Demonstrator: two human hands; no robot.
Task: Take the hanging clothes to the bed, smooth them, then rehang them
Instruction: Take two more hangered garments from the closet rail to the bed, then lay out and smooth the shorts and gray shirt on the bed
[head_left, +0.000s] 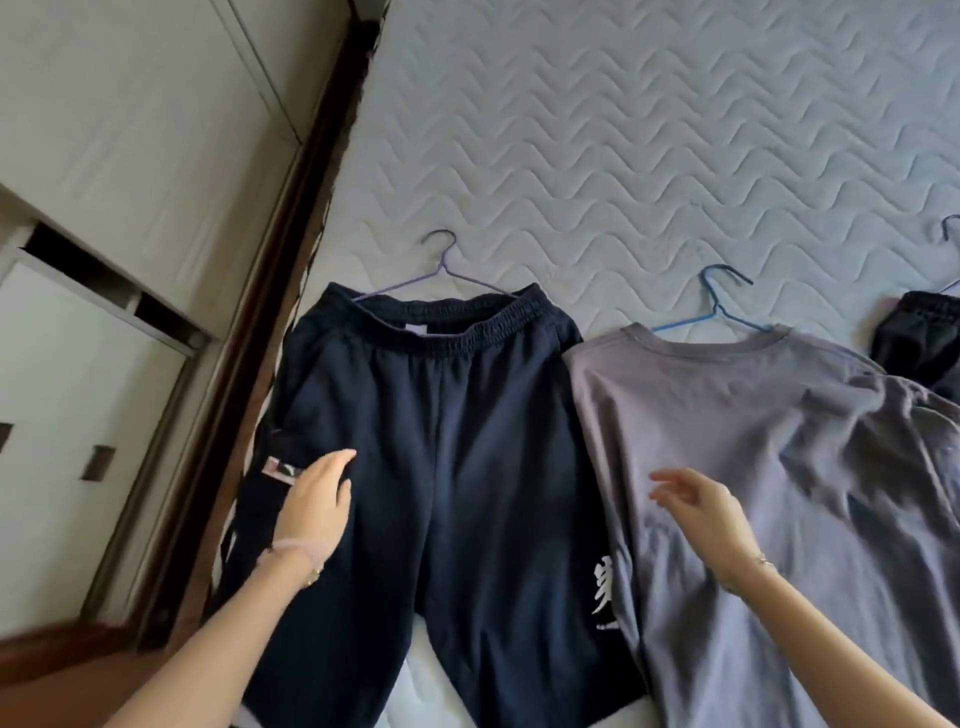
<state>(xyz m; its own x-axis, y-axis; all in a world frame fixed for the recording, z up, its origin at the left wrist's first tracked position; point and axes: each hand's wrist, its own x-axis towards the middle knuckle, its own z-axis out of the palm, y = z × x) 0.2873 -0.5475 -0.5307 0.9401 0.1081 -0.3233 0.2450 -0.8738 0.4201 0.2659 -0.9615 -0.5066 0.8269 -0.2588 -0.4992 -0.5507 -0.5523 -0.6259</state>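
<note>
Head view. The shorts (467, 441) lie flat on the bed (623, 130), waistband away from the person. A purple hanger (441, 270) sits in the waistband, with its hook on the mattress beyond. Just right of the shorts lies the shirt (779, 493) on a blue hanger (717, 301). Its edge covers the shorts' right leg, and its side away from the shorts is creased. Further right, a dark garment (924, 343) shows only in part.

The left hand (317, 499) is over the shorts' left leg, fingers straight, its grip apart and holding nothing. Blur makes it hard to say whether the palm presses the cloth or hovers just above it. The right hand (701, 509) is over the shirt, just right of the shorts, fingers loosely spread, its grip apart and empty too.

This looks like the smoothing step, as the clothes are laid out and none is rehung yet. The next move probably calls for flat palms drawn from waistband to hem, lightly enough that the cloth does not bunch.

Left of the shorts the mattress ends at a dark frame (291, 260), with a wardrobe (104, 156) past it, so there is little room there. The widest open mattress lies beyond the waistband, and the shirt crowds the right.
</note>
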